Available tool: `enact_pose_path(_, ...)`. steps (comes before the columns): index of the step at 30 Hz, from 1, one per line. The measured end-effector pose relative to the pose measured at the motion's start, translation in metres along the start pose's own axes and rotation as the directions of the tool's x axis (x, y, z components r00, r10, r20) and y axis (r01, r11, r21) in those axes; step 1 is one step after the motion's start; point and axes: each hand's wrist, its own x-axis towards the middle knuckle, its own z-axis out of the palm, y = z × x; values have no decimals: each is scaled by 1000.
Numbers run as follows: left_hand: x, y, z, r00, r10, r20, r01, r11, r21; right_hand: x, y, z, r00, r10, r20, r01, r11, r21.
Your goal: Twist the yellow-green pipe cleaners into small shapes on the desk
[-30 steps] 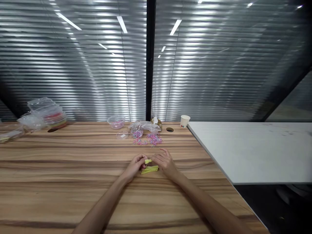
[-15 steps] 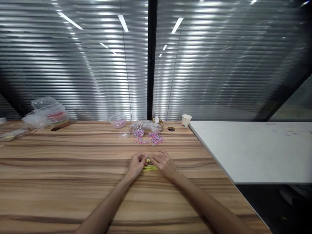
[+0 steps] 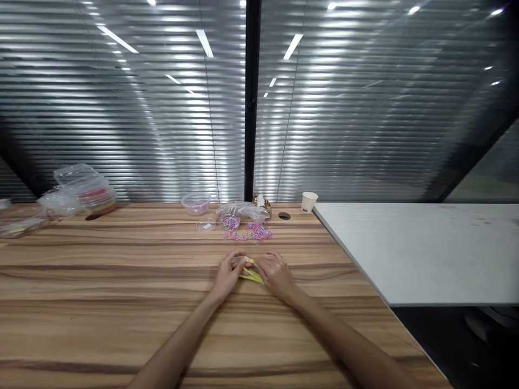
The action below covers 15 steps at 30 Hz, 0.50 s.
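Observation:
Soft yellow strands (image 3: 253,276) lie between my two hands, just above the wooden table (image 3: 121,302). My left hand (image 3: 229,273) pinches them from the left with thumb and index finger. From the right, my right hand (image 3: 275,274) has its fingers closed on the yellow strands too. A small yellow loop or end shows at the fingertips. Beyond my hands are small pink and purple pieces (image 3: 259,231) in loose piles, with a clear plastic bag (image 3: 243,209) behind them.
A clear round tub (image 3: 196,203) and its lid (image 3: 206,225) sit left of the bag. Further right is a paper cup (image 3: 309,201). Stacked clear containers (image 3: 95,194) stand at the far left. A white table (image 3: 425,254) adjoins on the right.
The small yellow end between my fingertips has risen slightly, and the strands now slant down to the right. My right fingers have shifted a little.

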Motion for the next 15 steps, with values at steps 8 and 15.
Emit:
enact_pose_path(8,1,-1,0,998,4,-56,-7,998,-59,-2,3,3,997,-19,-75,25,996,81)
enact_pose_path(15,0,0,-2,998,-15,58,20,995,-97,-2,4,6,996,-43,-83,51,993,103)
